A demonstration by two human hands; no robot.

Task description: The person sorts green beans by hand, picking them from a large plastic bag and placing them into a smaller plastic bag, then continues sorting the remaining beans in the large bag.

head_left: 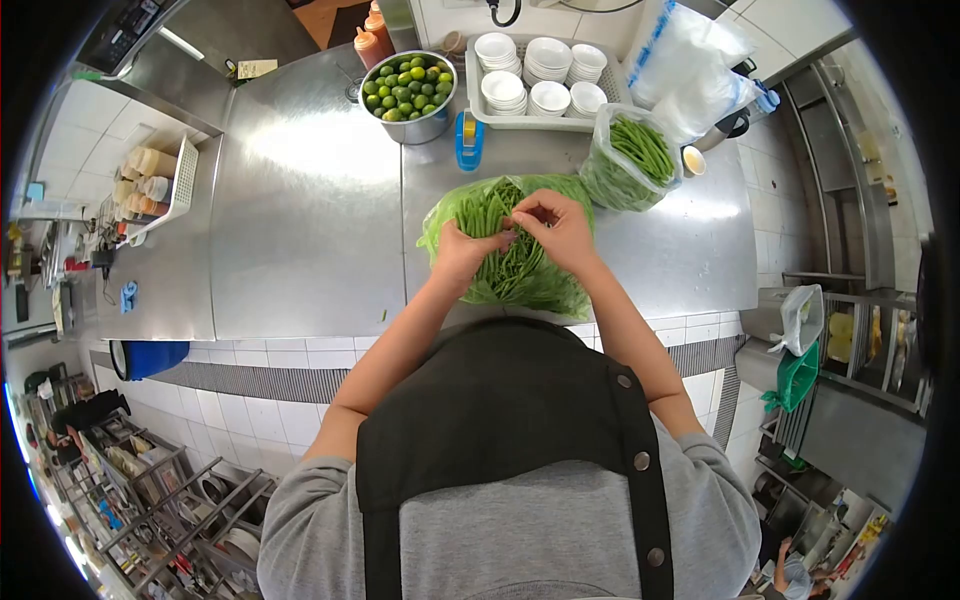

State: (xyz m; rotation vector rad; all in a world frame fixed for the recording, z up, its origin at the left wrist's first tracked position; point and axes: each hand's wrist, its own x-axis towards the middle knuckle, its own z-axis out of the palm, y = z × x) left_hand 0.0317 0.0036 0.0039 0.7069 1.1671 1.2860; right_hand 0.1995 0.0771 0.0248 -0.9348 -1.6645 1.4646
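Note:
Green beans (510, 270) lie in a spread-open green plastic bag (572, 300) on the steel counter in front of me. My left hand (464, 252) is closed round a bunch of them, its thumb across the stalks and pointing right. Close beside its thumb tip, my right hand (556, 228) is bent into a pinch over the beans. What sits between those right fingertips is too small to make out. Behind and to the right stands a clear plastic bag (610, 185) holding more green beans, upright.
At the back are a metal pot of limes (408, 130), a blue tape dispenser (468, 150) and a tray (520, 122) with stacked white bowls. White plastic bags (690, 60) hang at the back right. A white basket of bottles (180, 190) stands left. The counter's front edge (300, 338) is near my body.

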